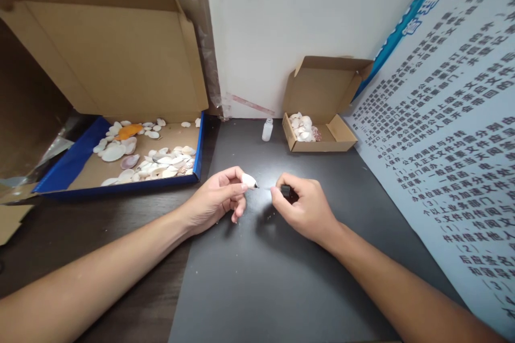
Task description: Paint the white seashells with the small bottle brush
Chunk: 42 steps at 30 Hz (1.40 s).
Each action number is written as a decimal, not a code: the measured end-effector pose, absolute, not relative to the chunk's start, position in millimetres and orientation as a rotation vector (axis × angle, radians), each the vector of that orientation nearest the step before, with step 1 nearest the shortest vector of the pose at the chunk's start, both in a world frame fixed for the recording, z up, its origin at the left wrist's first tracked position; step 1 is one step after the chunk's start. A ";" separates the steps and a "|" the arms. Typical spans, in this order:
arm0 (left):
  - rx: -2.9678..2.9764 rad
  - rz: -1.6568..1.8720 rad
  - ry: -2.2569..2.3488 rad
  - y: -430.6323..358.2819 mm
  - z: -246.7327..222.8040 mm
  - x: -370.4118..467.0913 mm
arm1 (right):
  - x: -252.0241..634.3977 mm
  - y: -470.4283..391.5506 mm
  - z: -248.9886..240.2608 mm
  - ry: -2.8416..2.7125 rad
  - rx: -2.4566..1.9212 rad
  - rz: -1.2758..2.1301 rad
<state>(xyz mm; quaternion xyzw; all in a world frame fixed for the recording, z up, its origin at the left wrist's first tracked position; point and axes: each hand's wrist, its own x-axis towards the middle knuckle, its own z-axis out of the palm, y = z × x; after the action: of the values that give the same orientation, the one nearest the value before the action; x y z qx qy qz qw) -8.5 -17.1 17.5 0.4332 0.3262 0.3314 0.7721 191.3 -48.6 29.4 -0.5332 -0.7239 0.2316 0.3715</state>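
Observation:
Between thumb and fingers, my left hand point(223, 195) pinches a white seashell point(249, 180) above the dark grey mat. The shell's right edge has a dark spot. My right hand point(303, 203) is closed around a small dark tool point(285, 190), most of which the fingers hide. A thin tip seems to reach from it toward the shell; I cannot tell whether they touch. A bright glow lies on the mat between the hands, and tiny pale specks are scattered below them.
At left an open blue-edged cardboard box point(120, 188) holds many shells and an orange piece point(130, 131). Behind my hands stand a small clear bottle point(267, 129) and a smaller open box point(322, 146) with shells. A printed board point(442, 134) leans along the right side.

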 end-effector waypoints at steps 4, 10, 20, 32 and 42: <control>0.928 0.722 0.712 -17.8 18.3 -8.4 | 191.1 -49.8 29.4 -1.876 -1.311 0.587; 0.917 0.740 0.729 -18.5 19.9 -7.9 | 192.4 -48.8 29.9 -1.826 -1.391 0.484; 0.903 0.748 0.722 -18.2 20.3 -7.3 | 194.0 -48.3 29.8 -1.905 -1.334 0.578; 0.880 0.794 0.727 -19.1 18.0 -7.0 | 195.3 -47.1 29.7 -1.928 -1.452 0.466; 1.231 0.763 0.814 -19.8 42.0 -28.0 | 199.1 -42.4 29.8 -1.966 -1.405 0.515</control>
<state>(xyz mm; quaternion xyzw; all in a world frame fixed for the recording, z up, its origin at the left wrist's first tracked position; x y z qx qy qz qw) -28.0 -19.8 42.0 0.5471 0.3620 0.3393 0.6742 199.1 -42.4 29.8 -0.5369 -0.7514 0.1969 0.3291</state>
